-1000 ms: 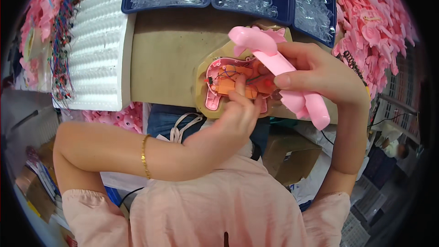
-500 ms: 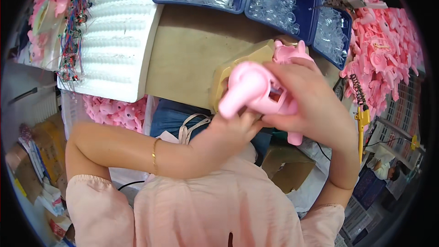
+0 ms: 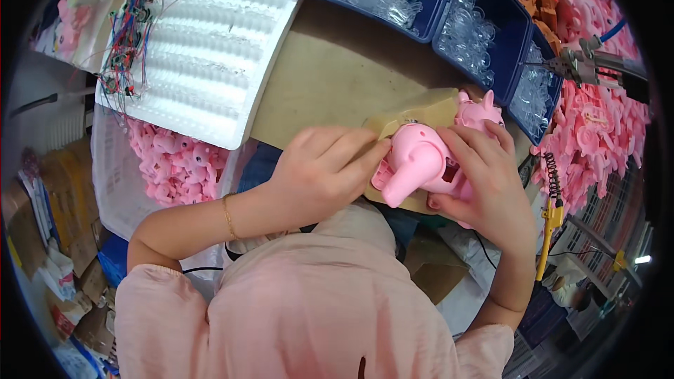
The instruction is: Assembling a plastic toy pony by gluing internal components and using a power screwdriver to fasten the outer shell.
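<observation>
A pink plastic toy (image 3: 420, 158) with a rounded body, a stubby projecting part and an opening in its side is held low over the work surface. My right hand (image 3: 484, 175) is wrapped round its right side, thumb below and fingers on top. My left hand (image 3: 326, 168) is closed, its fingertips pressed together against the toy's left edge; its thumb is hidden. Just behind is a tan block-shaped fixture (image 3: 414, 109), partly covered by the toy. A pink animal-shaped piece with small pointed ears (image 3: 479, 109) is beyond my right fingers.
Blue bins (image 3: 428, 31) of clear plastic parts line the back. A white ridged foam tray (image 3: 210, 42) lies left, with wired components (image 3: 133, 35) along its edge. Pink parts fill a translucent tub (image 3: 105, 175) and a right-hand heap (image 3: 597, 126). A yellow tool with coiled cord (image 3: 552, 221) hangs right.
My left hand has moved from underneath the toy to its left side. The toy has come down closer to the fixture. The whole view has shifted.
</observation>
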Demonstrator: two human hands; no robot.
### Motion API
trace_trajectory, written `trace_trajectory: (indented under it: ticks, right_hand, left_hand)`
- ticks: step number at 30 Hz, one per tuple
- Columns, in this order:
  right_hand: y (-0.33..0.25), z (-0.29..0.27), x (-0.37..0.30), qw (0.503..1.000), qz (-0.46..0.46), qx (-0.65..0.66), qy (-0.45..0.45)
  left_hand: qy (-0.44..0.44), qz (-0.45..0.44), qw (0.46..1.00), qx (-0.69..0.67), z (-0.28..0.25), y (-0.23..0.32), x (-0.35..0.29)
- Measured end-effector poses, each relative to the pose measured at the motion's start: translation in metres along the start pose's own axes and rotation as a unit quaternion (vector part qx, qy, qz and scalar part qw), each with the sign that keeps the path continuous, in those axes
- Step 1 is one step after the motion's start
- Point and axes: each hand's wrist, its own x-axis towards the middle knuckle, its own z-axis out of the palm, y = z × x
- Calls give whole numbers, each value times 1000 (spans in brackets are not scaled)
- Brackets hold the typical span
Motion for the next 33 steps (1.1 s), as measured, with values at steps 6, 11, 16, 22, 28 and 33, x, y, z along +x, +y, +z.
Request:
trace_trajectory:
  ticks: [6,11,16,22,28,33]
  right_hand:
    - [-3,0,4,1000,9,-6,-11]
    - [-8,-7,5,1000,22,7,-17]
    - [4,-5,-2,999,-14,32,-19]
    - [-5,25,-80,901,253,316,158]
    - [-12,38,-72,616,350,706,14]
    - [-33,61,-66,548,304,775,88]
  left_hand:
    - [-7,10,1000,8,-1,-2,2]
    - [-16,-18,987,-157,-10,-1,40]
    - [-130,28,972,-193,-6,26,75]
    - [-346,113,931,-16,-14,38,105]
    - [-304,134,942,42,-11,42,107]
    - [-301,148,941,32,-11,46,112]
